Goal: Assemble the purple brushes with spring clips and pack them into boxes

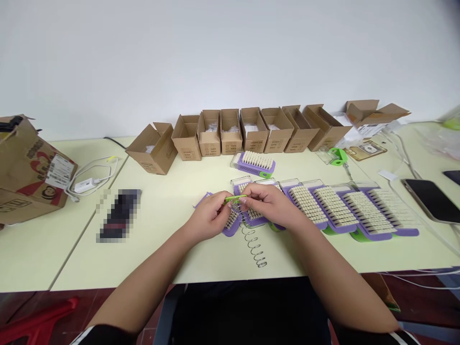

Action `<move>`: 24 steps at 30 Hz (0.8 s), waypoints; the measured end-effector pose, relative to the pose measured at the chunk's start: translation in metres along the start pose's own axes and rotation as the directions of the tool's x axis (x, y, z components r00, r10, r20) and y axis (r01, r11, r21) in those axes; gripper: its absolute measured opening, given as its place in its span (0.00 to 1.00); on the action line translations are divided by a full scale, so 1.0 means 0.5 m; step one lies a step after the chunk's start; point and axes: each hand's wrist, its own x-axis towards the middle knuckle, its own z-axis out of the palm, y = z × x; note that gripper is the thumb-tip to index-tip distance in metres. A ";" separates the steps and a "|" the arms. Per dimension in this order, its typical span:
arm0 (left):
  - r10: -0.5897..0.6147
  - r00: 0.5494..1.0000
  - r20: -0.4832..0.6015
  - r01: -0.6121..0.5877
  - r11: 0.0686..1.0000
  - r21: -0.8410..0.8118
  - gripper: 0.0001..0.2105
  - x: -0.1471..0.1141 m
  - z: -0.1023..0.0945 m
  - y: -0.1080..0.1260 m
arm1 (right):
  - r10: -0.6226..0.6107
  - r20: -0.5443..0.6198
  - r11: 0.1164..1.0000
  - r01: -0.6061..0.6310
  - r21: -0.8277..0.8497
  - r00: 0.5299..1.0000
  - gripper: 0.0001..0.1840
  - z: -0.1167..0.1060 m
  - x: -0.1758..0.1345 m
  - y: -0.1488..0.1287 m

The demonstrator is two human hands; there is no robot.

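Note:
My left hand (pixel 208 215) and my right hand (pixel 271 201) meet over the table, fingers pinched on a small flat green plastic piece (pixel 235 197) between them. A metal coil spring (pixel 256 245) runs down from the green piece towards the table's front edge. Just beyond and under my hands lie purple trays with rows of cream-coloured pegs; one tray (pixel 232 225) is partly covered by my left hand. More such trays (pixel 334 206) stretch to the right in a row, with clear covers at their far ends and green parts beneath.
Several open cardboard boxes (pixel 187 139) line the wall. Another purple tray (pixel 254 164) sits before them. A green clip-like part (pixel 338 156) lies at the back right. Phones (pixel 434 199) rest at the right. A large carton (pixel 32 172) and white cable (pixel 95 177) are left.

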 end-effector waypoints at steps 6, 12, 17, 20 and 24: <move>0.048 0.998 0.036 -0.049 0.998 0.041 0.08 -0.003 0.004 -0.005 | 0.014 -0.001 0.998 -0.014 -0.054 1.000 0.15 0.002 0.002 0.003; 0.035 0.999 0.013 -0.037 0.988 0.153 0.07 -0.007 0.016 -0.008 | -0.051 -0.039 0.942 0.035 -0.335 0.998 0.14 0.004 0.004 0.018; 0.045 0.998 0.036 -0.051 0.976 0.211 0.08 -0.008 0.018 -0.006 | -0.074 -0.034 0.908 0.054 -0.415 0.997 0.13 0.005 0.004 0.020; 0.081 0.996 0.025 -0.085 0.959 0.271 0.08 -0.009 0.021 -0.009 | -0.083 -0.031 0.895 0.061 -0.442 0.996 0.13 0.007 0.004 0.017; 0.135 0.991 -0.001 -0.125 0.923 0.365 0.10 -0.012 0.028 -0.013 | -0.098 -0.031 0.881 0.072 -0.467 0.995 0.14 0.011 0.004 0.016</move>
